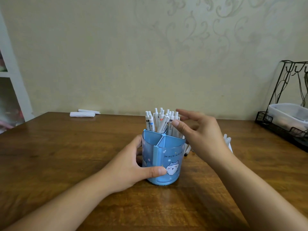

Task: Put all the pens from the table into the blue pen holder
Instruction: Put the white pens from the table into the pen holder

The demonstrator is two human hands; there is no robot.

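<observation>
A blue translucent pen holder (173, 157) with a cartoon cat stands on the wooden table, divided into compartments. Several white pens (158, 121) stand upright in its far compartments; the two near compartments look empty. My left hand (133, 165) grips the holder's left side, thumb across its front. My right hand (200, 132) hovers just right of the pens, fingers spread and relaxed, thumb tip near a pen and holding nothing. A few white pens (228, 142) lie on the table behind my right hand, mostly hidden by it.
The brown wooden table (83, 155) runs to a patterned wall. Two white rolled items (83, 113) lie at the back left edge. A black wire rack (286, 117) with a clear plastic box stands at the right. White shelving is at the far left.
</observation>
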